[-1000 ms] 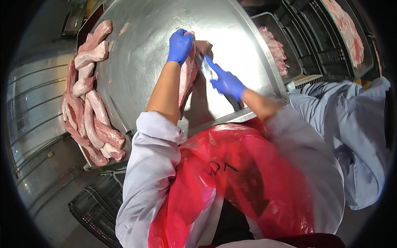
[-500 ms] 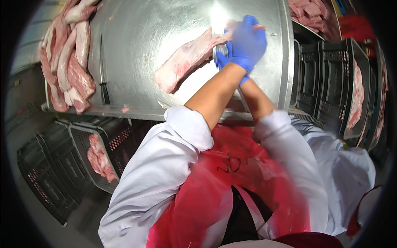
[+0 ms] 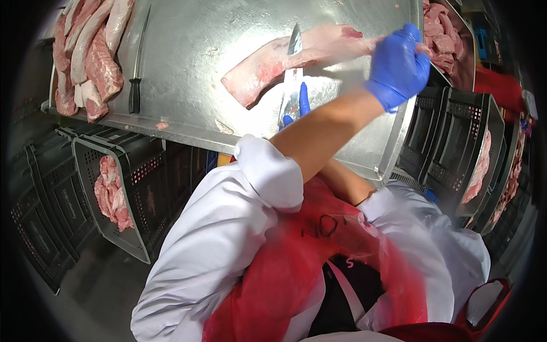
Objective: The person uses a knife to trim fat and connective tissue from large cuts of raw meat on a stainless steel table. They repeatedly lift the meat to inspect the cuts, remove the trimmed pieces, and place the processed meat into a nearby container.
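A long piece of pale pink meat [image 3: 259, 68] stretches across the metal table. Its thin right end is gripped by my left hand [image 3: 400, 68], blue-gloved and closed, at the table's right side. My left forearm crosses over my right one. Beneath it, my right hand [image 3: 304, 99], also in a blue glove, shows only a few fingers beside a knife [image 3: 294, 41]. The knife's blade points away from me and crosses the meat, its tip showing on the far side. My left forearm covers the handle and most of that hand.
Long cuts of meat [image 3: 105, 62] are heaped at the table's left, beside a thin sharpening steel [image 3: 134, 97]. A bin of meat pieces [image 3: 441, 37] adjoins the right edge. Dark crates [image 3: 142, 188] stand below left, more crates [image 3: 439, 128] at right. Another person's white sleeve [image 3: 456, 245] is close on my right.
My left hand has moved right, drawing the meat's thin end out with it. My right hand has come nearer to me, and the knife blade now shows across the meat.
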`<state>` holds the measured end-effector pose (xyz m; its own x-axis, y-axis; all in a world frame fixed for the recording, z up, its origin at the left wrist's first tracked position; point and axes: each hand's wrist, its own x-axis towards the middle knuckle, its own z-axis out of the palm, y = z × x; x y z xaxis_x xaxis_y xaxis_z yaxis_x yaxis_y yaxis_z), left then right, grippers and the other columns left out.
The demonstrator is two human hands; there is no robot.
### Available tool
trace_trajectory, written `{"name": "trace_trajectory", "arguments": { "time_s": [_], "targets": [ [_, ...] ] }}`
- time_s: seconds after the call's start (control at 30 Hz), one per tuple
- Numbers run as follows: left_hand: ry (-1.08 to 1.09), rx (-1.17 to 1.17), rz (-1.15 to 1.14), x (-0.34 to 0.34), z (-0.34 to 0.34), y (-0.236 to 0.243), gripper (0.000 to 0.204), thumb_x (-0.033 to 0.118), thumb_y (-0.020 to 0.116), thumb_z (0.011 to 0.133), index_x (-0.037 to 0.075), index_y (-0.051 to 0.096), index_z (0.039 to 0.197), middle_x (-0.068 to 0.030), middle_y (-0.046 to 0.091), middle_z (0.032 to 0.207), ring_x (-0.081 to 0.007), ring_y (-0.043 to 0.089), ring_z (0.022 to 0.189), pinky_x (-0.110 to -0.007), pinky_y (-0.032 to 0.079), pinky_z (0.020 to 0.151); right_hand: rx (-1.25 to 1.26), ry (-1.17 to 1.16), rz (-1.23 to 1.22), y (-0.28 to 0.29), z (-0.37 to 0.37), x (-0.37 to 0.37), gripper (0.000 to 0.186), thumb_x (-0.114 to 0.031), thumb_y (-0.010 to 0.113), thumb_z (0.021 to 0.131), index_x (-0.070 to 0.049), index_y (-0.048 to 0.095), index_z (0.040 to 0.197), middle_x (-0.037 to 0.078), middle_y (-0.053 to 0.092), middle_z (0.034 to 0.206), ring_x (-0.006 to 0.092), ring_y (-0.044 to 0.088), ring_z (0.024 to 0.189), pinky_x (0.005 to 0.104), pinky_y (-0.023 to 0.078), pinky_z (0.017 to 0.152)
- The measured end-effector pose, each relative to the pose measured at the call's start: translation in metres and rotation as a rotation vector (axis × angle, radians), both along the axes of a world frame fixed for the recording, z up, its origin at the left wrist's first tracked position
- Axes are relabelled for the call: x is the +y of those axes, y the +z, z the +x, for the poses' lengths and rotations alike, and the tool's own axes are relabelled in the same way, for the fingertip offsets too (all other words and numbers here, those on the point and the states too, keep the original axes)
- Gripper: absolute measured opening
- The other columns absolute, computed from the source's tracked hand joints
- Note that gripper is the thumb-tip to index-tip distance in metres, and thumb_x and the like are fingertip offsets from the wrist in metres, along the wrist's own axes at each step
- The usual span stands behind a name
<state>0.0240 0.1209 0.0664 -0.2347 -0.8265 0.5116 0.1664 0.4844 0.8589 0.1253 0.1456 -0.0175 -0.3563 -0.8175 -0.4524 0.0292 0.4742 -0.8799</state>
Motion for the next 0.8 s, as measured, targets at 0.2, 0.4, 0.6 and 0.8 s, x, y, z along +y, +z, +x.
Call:
{"name": "trace_trajectory", "arguments": {
  "time_s": [0.2, 0.4, 0.6, 0.8],
  "targets": [
    [-0.053, 0.017, 0.004, 0.003, 0.001, 0.014, 0.011, 0.009, 0.061, 0.082, 0.000, 0.055, 0.085, -0.0194, 0.068, 0.074, -0.0381, 0.069, 0.070, -0.043, 0.055, 0.065, -0.030, 0.021, -0.108, -0.026, 0.028, -0.006, 0.077, -0.008, 0.051, 0.095, -0.018, 0.013, 0.161, 0.007, 0.064, 0.082, 0.0128, 0.058, 0.061, 0.0274, 0.050, 0.054],
    [-0.124, 0.070, 0.041, 0.015, 0.023, 0.037, 0.012, 0.009, 0.061, 0.083, 0.000, 0.055, 0.087, -0.0192, 0.068, 0.074, -0.0387, 0.069, 0.073, -0.044, 0.055, 0.066, 0.013, 0.020, -0.113, -0.017, 0.046, -0.018, 0.079, -0.013, 0.049, 0.097, -0.015, 0.002, 0.161, 0.011, 0.066, 0.077, 0.0175, 0.061, 0.056, 0.0319, 0.053, 0.053],
    [-0.166, 0.118, 0.075, 0.012, 0.058, 0.066, 0.011, 0.008, 0.061, 0.082, 0.000, 0.055, 0.087, -0.0200, 0.067, 0.074, -0.0380, 0.068, 0.072, -0.044, 0.054, 0.064, 0.090, 0.064, -0.221, -0.023, 0.110, 0.016, 0.073, -0.021, 0.050, 0.098, -0.011, 0.011, 0.159, 0.012, 0.067, 0.091, 0.0204, 0.065, 0.063, 0.0321, 0.054, 0.055],
    [-0.191, 0.225, 0.008, 0.014, 0.071, 0.082, 0.011, 0.006, 0.062, 0.083, -0.001, 0.055, 0.085, -0.0190, 0.064, 0.069, -0.0375, 0.067, 0.066, -0.042, 0.053, 0.061, 0.033, 0.029, -0.072, -0.025, 0.114, -0.047, 0.047, -0.023, 0.051, 0.101, -0.003, 0.035, 0.142, 0.011, 0.067, 0.087, 0.0172, 0.062, 0.065, 0.0321, 0.054, 0.059]
  ]
}}
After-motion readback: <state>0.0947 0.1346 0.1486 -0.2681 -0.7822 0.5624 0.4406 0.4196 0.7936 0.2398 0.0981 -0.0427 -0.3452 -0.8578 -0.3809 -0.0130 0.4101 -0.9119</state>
